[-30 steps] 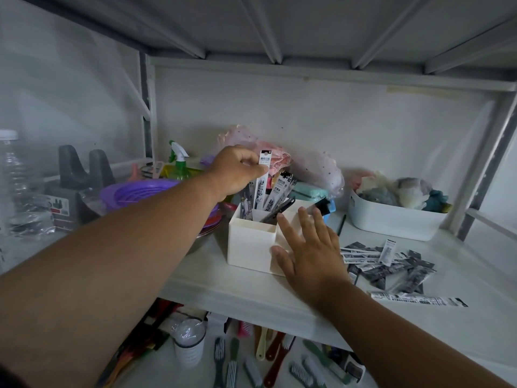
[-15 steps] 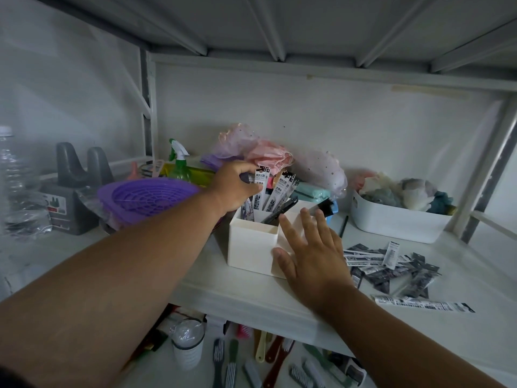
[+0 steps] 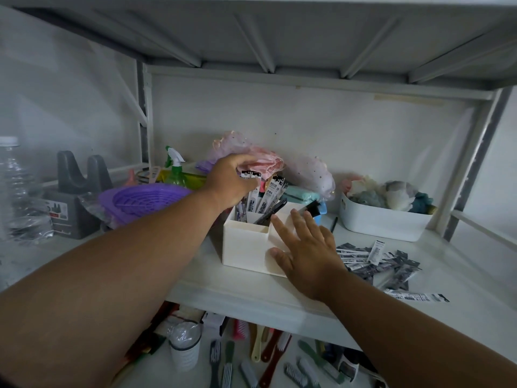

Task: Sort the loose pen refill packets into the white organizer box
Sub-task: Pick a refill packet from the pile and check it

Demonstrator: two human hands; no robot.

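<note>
Lowered since the earlier frame, left hand grasps upright printed refill packets in white plastic organizer box; released right hand lies nearer the loose flat packets, right

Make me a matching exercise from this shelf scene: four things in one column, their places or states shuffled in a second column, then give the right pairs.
Things:
1. left hand
2. right hand
3. loose refill packets
4. purple basket

Places or states:
A. lying scattered on the shelf, right of the white organizer box
B. fingers straight, flat against the box's front
C. left of the box
D. gripping refill packets standing in the box's rear compartment

Pairs: 1-D, 2-B, 3-A, 4-C
</note>
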